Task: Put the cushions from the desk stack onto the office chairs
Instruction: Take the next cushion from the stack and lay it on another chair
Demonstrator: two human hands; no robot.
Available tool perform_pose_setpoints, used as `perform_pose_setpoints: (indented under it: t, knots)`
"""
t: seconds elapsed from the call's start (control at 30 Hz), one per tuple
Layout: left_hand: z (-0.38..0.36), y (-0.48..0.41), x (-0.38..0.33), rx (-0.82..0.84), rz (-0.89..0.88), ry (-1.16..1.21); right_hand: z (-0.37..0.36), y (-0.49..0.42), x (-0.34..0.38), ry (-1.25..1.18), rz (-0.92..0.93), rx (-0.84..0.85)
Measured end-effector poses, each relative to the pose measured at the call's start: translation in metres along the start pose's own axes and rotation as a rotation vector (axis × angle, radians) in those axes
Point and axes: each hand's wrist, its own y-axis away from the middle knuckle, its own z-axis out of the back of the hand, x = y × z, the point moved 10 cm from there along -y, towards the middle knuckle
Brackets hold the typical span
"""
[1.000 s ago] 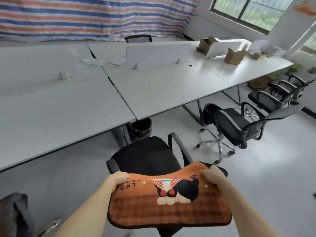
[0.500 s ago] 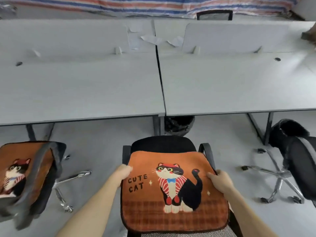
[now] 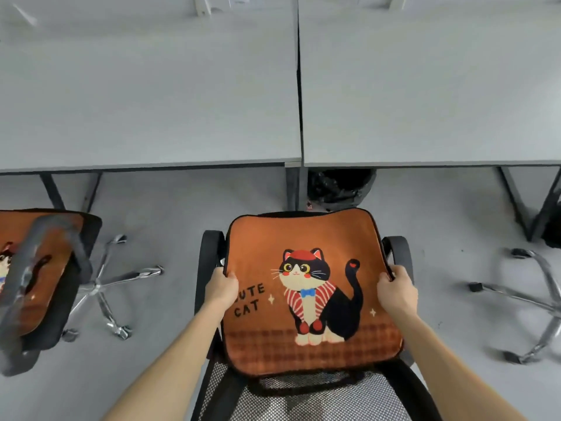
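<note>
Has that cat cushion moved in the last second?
Yes. Against the chair, the cushion has gone forward toward the desk, and now lies between the armrests.

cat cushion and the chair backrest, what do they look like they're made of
Cat cushion: seems to be soft short-pile fabric, matte, with a printed picture and dark piped edge; the surface looks slightly fuzzy. Chair backrest: black woven mesh, with an open weave of small holes, stretched in a dark frame that is probably plastic, though the finish is hard to tell.
</note>
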Motion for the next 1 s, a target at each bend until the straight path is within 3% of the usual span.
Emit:
perform_pose_setpoints:
  t: [0.4,0.7,0.87,1.0]
  knots:
    - [-0.073,-0.068,0.030,-0.016,0.020,-0.100,-0.091,-0.046,-0.042,-0.039,-0.049,0.031]
    - [-0.085,-0.083,0.066,-0.096,0.067,-0.159,-0.100,-0.065,-0.066,0.030,-0.101,0.026]
    - [-0.083,-0.075,0.055,-0.224,-0.099,-0.196,-0.103,-0.068,-0.075,0.120,-0.065,0.013]
    - [-0.108,-0.053,0.022,-0.232,-0.517,-0.569,-0.107,-0.057,-0.058,0.319,0.120,-0.047]
